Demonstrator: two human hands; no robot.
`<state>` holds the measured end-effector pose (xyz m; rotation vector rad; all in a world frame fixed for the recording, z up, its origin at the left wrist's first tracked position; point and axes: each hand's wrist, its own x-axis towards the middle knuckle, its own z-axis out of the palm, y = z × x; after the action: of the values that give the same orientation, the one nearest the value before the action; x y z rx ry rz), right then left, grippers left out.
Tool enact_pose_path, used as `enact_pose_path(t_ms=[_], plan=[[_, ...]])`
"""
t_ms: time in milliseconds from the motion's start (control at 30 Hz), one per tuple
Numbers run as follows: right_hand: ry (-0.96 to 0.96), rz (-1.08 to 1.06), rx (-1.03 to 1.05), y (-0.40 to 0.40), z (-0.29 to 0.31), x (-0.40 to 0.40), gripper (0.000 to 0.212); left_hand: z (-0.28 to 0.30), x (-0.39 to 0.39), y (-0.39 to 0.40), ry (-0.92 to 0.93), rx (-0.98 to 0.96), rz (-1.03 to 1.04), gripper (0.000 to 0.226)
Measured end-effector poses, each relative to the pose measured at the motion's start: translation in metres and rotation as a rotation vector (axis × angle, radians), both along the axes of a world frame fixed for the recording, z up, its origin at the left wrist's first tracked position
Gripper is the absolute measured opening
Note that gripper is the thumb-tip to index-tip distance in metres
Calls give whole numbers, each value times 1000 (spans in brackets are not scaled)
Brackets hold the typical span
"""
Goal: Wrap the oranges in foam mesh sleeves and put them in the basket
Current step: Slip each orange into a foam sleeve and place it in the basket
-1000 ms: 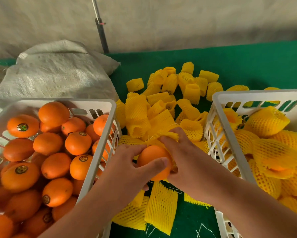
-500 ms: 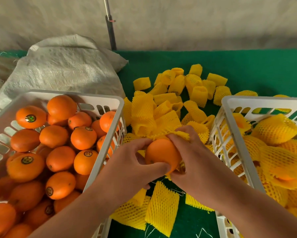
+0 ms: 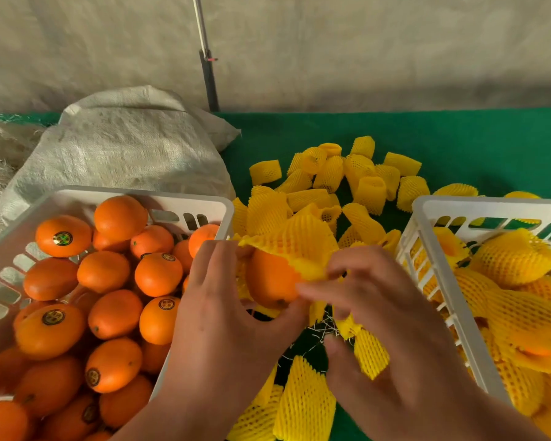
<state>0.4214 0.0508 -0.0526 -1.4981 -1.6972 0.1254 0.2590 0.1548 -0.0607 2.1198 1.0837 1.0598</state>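
White woven sack (image 3: 121, 148) on the green tabletop (image 3: 459, 138), dark pole (image 3: 210, 81) behind, against pale sheeting (image 3: 363, 43).

Your right hand (image 3: 376, 316) is motion-blurred, so you cannot tell exactly how its fingers meet the foam sleeve (image 3: 291, 241); your left hand (image 3: 232, 313) hides the left side of the orange (image 3: 272, 278), and the sleeve covers its top; the left basket (image 3: 172, 202) and right basket (image 3: 490, 205) are cut off by the picture's edges; the printing on the oranges' stickers (image 3: 62, 238) is too small to read.
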Motion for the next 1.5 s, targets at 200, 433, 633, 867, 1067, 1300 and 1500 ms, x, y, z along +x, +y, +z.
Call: enact_pose_path(t_ms=[200,433,633,867,1067,1300,1500], plan=[[218,-120,-215,4,-1,0,111,1,3,-12,167,117,-125,60],[273,-135,-312,4,-4,0,116,-3,5,-13,241,134,-127,72],[227,-162,-314,6,-7,-1,115,-10,7,-12,319,161,-124,77],[272,-417,-230,11,-11,10,117,-6,11,-16,275,146,-168,75],[274,-480,-198,12,-12,10,114,-7,10,-16,308,230,-214,60],[312,-431,-196,11,-12,13,107,-7,9,-16,335,183,-268,31],[243,-355,-190,11,-14,17,107,-5,-1,-14,-26,-88,-184,31]])
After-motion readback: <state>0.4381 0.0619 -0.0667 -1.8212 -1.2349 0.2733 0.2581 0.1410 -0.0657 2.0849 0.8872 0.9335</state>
